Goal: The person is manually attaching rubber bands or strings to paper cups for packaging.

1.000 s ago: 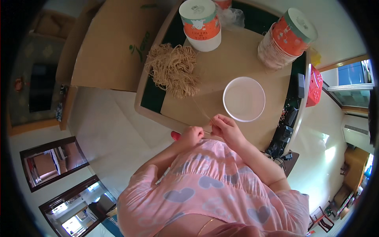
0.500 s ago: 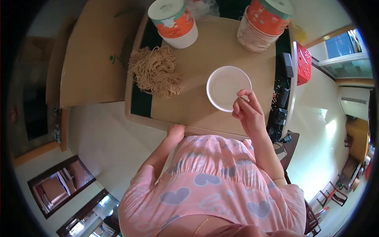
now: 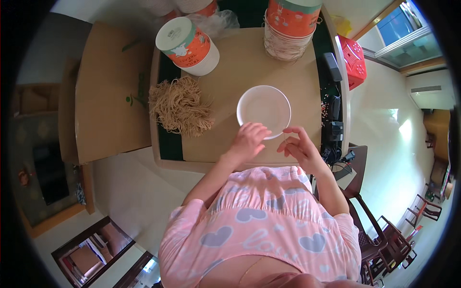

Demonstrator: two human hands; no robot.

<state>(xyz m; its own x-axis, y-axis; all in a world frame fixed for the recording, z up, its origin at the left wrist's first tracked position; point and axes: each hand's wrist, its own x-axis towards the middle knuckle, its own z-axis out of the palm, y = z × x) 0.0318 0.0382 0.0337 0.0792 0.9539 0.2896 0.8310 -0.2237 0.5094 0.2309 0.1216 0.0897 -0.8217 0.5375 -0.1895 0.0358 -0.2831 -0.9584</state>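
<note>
A shallow white round bowl (image 3: 263,108) lies on the brown table top (image 3: 235,72) in front of me. My left hand (image 3: 248,140) is at its near rim, fingers curled over the edge. My right hand (image 3: 296,148) hovers just right of the bowl near the table's front edge, thumb and forefinger pinched on what looks like a thin tan strand. A loose pile of tan strands (image 3: 180,106) sits to the left of the bowl. Two stacks of orange-and-white tubs stand at the back, one at the left (image 3: 189,45) and one at the right (image 3: 290,24).
A big cardboard sheet (image 3: 110,91) lies left of the table. A crumpled plastic bag (image 3: 217,21) sits between the tub stacks. Dark gadgets (image 3: 332,67) line the table's right edge, with a red box (image 3: 356,62) beyond. Dark wooden chairs (image 3: 384,235) stand at the lower right.
My left hand rose from the table's front edge to the bowl's near rim. My right hand left the bowl's rim and moved right and toward me.
</note>
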